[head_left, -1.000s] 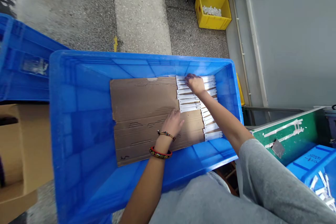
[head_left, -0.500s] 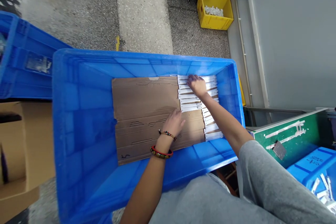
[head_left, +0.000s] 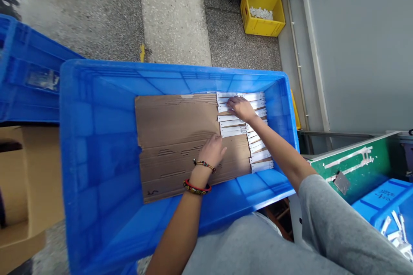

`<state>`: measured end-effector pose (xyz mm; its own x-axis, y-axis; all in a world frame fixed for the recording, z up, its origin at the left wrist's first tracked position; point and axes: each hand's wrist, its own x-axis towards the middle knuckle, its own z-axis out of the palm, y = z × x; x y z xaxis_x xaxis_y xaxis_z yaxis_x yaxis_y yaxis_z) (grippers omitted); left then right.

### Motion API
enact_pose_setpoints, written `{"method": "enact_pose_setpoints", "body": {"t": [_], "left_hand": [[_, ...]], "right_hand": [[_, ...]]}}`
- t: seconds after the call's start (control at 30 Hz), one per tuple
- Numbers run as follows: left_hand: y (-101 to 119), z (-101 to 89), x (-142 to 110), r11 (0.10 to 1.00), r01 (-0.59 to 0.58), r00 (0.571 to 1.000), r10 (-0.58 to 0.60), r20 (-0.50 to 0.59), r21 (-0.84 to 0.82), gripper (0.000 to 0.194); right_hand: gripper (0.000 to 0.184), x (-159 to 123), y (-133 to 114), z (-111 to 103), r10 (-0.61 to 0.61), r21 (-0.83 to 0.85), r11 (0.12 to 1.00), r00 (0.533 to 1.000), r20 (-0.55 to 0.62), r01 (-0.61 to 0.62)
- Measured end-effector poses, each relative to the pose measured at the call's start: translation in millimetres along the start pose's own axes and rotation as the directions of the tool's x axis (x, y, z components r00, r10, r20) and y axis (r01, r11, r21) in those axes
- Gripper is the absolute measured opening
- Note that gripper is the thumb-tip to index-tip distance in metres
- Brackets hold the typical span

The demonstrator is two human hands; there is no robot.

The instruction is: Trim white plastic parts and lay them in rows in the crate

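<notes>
Grey sleeve on the right arm, thin beaded bracelet and red-and-black bangle on the left wrist.

Narrow white strips lie flat and parallel, running crosswise in the frame in two staggered groups, the upper one further left, the lower one shifted right. They rest along the right edge of a creased brown corrugated cardboard sheet, centre frame, inside a blue plastic crate.

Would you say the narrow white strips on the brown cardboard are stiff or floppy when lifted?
The narrow white strips look thin and light, so probably slightly flexible. Lying close on brown corrugated cardboard, several may shift if pushed.
</notes>
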<state>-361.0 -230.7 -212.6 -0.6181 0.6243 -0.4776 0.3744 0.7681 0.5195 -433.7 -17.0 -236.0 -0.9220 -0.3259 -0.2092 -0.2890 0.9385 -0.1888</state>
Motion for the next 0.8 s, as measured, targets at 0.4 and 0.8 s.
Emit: {"method": "enact_pose_setpoints", "body": {"t": [0.4, 0.8], "left_hand": [[2.8, -1.3, -0.1, 0.999, -0.014, 1.0, 0.014, 0.004, 0.036, 0.03], [2.3, 2.2, 0.5, 0.999, -0.033, 0.999, 0.034, -0.024, 0.026, 0.035]], "right_hand": [[0.023, -9.7, 1.3, 0.1, 0.029, 0.017, 0.999, 1.0, 0.007, -0.029], [0.037, -24.3, -6.5, 3.3, -0.128, 0.131, 0.983, 0.992, -0.008, 0.128]]}}
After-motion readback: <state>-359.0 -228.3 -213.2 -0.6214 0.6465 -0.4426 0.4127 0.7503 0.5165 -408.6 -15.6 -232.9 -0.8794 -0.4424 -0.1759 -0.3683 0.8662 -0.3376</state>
